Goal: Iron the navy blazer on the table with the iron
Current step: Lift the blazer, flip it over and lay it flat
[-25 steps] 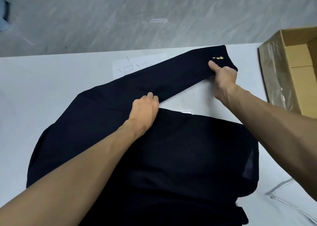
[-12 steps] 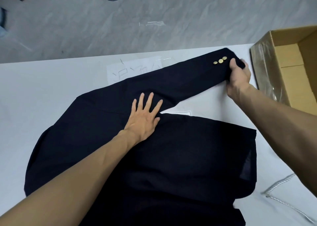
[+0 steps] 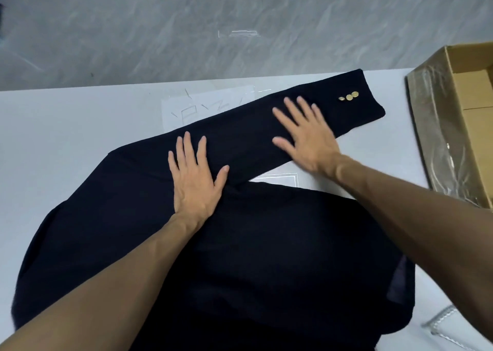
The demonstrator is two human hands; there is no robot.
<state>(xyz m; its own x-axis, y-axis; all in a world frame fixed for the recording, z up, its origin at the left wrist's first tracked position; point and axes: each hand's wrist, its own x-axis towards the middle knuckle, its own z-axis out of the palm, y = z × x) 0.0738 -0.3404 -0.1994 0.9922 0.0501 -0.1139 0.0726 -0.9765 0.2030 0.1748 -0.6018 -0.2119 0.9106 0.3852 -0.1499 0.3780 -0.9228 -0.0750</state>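
Pressing 1 blazer [image 3: 266,244], left hand [image 3: 194,180], right hand [image 3: 306,137] flat, 3 gold btns [image 3: 349,97]

The blazer [image 3: 266,257] lies spread on the table [image 3: 66,137], body toward the near edge, one sleeve [image 3: 240,134] stretched to the far right. The left hand [image 3: 194,180] rests flat where the sleeve meets the body. The right hand [image 3: 306,134] lies flat farther along it, short of the buttons [image 3: 349,97] by the cuff. A paper sheet [image 3: 186,108] lies partly under the sleeve's far side. An open box [image 3: 453,126] stands on the right, near the cuff.
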